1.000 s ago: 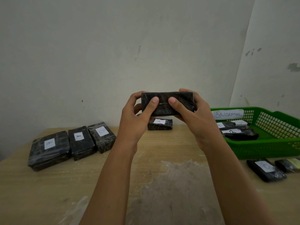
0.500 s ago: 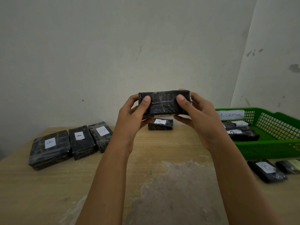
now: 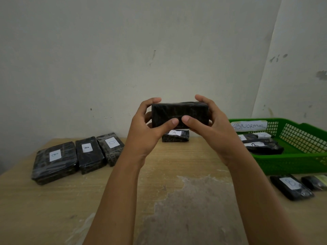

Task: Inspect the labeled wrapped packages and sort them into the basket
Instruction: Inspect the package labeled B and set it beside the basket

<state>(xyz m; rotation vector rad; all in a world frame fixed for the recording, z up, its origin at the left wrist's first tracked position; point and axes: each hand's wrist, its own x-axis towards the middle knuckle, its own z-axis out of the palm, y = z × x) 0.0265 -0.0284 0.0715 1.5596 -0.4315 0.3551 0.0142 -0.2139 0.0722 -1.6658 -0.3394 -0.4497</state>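
While both hands grip it, a dark wrapped package (image 3: 179, 114) is held up above the wooden table (image 3: 53, 209), at about 12 o'clock from the camera wearer. The left hand (image 3: 147, 129) clamps its left end and the right hand (image 3: 209, 128) its right end, thumbs pressed on the near face and fingers curled over the top; no label shows on that face. A green basket (image 3: 300, 163) tagged "ABNORMAL" sits at 2 o'clock, with several dark labeled packages (image 3: 261, 145) inside. Three packages marked B, A and B (image 3: 86, 152) lie side by side at 10 o'clock. Another marked A (image 3: 175, 136) lies by the wall, below the raised one. Two more (image 3: 292, 187) rest in front of the basket.
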